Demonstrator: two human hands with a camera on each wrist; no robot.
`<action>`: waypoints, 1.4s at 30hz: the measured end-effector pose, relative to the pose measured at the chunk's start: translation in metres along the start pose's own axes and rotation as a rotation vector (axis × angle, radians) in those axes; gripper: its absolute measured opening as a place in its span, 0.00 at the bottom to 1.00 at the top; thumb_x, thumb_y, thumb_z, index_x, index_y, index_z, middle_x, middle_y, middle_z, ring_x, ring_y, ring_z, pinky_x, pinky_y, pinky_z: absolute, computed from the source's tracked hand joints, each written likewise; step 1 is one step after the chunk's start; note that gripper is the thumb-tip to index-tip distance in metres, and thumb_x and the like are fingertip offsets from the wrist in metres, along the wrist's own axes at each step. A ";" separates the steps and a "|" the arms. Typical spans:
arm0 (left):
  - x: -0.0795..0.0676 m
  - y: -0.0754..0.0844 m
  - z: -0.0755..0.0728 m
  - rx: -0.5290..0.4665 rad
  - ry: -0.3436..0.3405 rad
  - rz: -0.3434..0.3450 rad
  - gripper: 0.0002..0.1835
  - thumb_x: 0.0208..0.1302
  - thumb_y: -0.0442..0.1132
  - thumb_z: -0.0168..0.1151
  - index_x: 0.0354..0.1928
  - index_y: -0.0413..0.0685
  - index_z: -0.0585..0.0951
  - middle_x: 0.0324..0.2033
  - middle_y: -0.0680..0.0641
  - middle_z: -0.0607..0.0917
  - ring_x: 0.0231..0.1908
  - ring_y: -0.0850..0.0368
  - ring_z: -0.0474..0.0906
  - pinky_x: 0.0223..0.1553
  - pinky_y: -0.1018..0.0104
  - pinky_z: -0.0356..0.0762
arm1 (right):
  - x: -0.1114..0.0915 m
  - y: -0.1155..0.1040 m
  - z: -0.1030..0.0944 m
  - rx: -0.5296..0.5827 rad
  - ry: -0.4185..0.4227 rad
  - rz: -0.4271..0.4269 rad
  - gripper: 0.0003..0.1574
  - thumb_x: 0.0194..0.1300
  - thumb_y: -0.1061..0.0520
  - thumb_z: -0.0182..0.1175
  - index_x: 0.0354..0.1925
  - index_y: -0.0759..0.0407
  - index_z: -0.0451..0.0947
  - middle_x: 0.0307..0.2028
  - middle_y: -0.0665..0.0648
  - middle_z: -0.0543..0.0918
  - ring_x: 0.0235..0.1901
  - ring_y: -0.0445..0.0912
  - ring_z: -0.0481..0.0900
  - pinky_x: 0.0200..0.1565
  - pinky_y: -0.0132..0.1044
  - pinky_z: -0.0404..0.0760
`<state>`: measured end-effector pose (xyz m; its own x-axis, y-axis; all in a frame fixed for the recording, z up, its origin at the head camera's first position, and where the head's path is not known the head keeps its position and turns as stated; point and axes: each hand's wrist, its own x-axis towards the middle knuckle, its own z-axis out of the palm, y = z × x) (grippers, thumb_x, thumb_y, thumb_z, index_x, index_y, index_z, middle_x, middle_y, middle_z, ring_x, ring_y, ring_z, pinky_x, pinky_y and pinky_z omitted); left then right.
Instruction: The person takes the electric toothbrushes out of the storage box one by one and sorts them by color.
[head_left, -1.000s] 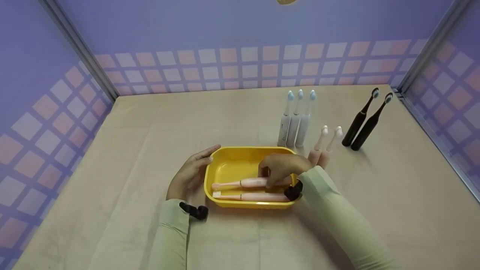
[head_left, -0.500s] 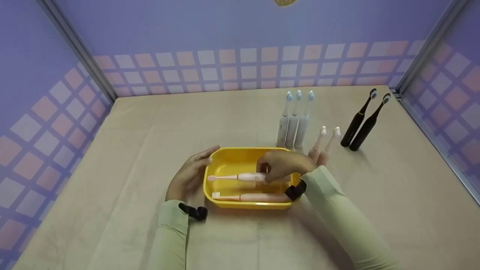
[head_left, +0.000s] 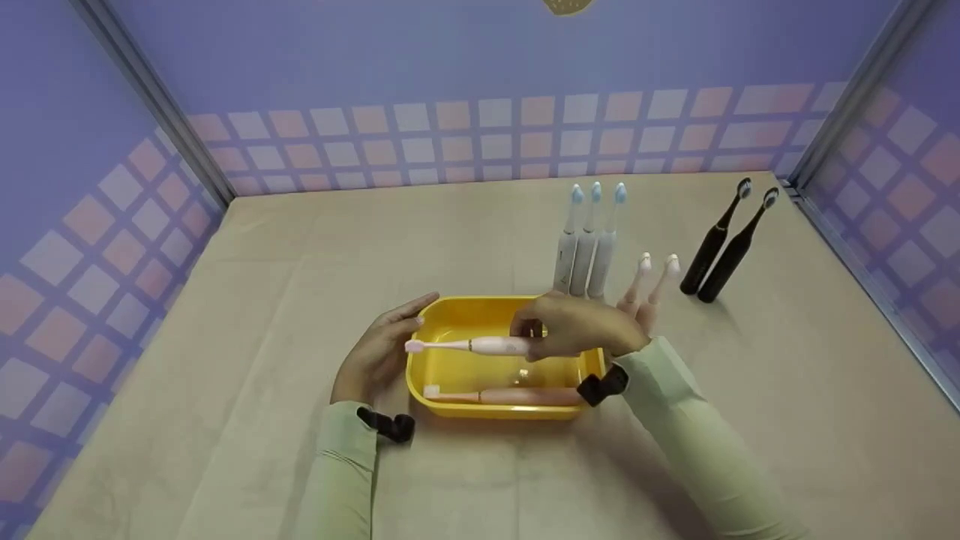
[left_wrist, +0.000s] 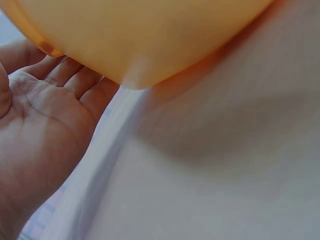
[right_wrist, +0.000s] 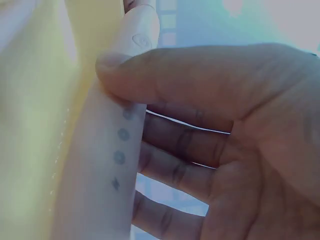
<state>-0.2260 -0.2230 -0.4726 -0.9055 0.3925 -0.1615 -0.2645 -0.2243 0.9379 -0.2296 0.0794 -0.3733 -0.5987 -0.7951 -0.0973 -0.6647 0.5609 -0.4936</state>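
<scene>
In the head view my right hand (head_left: 574, 322) holds a pale pink electric toothbrush (head_left: 495, 346) by its handle, above the yellow tray (head_left: 506, 412). Its brush head points left, over the tray's left rim. The right wrist view shows the thumb (right_wrist: 165, 75) pressed on the handle (right_wrist: 95, 170), which bears a row of small icons, and the fingers behind it. A second pink toothbrush (head_left: 525, 395) lies in the tray along the near wall. At the tray's left side, my left hand (head_left: 379, 352) touches the wall with fairly straight fingers; some fingertips are hidden behind the tray (left_wrist: 150, 40).
Behind the tray stand three white toothbrushes (head_left: 585, 255). Two pink toothbrushes (head_left: 646, 296) stand upright by the right hand, partly hidden by it. Farther right are two black toothbrushes (head_left: 724, 251). Tiled panels (head_left: 495, 127) border the cloth-covered table (head_left: 360, 240).
My right hand has lifted the toothbrush from beside the other one, up and away from the near wall, shifting slightly left. The left hand has stayed at the tray's side.
</scene>
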 end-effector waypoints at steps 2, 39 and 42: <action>0.000 0.000 0.000 0.004 0.005 0.002 0.27 0.72 0.36 0.47 0.72 0.51 0.62 0.68 0.45 0.67 0.62 0.53 0.71 0.61 0.61 0.74 | -0.003 -0.002 -0.001 0.000 0.033 -0.020 0.09 0.55 0.60 0.67 0.38 0.54 0.83 0.32 0.49 0.84 0.32 0.39 0.77 0.37 0.32 0.79; 0.001 0.001 0.000 -0.001 0.001 0.020 0.27 0.72 0.33 0.46 0.72 0.45 0.61 0.69 0.43 0.67 0.66 0.50 0.68 0.65 0.61 0.70 | -0.058 0.002 0.003 0.255 0.516 -0.106 0.17 0.57 0.59 0.69 0.46 0.59 0.81 0.41 0.55 0.84 0.40 0.45 0.82 0.43 0.37 0.85; 0.001 0.001 0.000 -0.003 0.002 0.022 0.27 0.72 0.34 0.47 0.72 0.45 0.61 0.68 0.44 0.69 0.63 0.52 0.70 0.63 0.62 0.71 | -0.062 0.006 0.006 0.267 0.540 -0.117 0.16 0.57 0.60 0.69 0.45 0.60 0.81 0.42 0.55 0.84 0.40 0.46 0.82 0.43 0.37 0.85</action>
<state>-0.2276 -0.2231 -0.4720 -0.9119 0.3855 -0.1410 -0.2450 -0.2356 0.9404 -0.1936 0.1307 -0.3752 -0.7166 -0.5796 0.3881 -0.6468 0.3438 -0.6808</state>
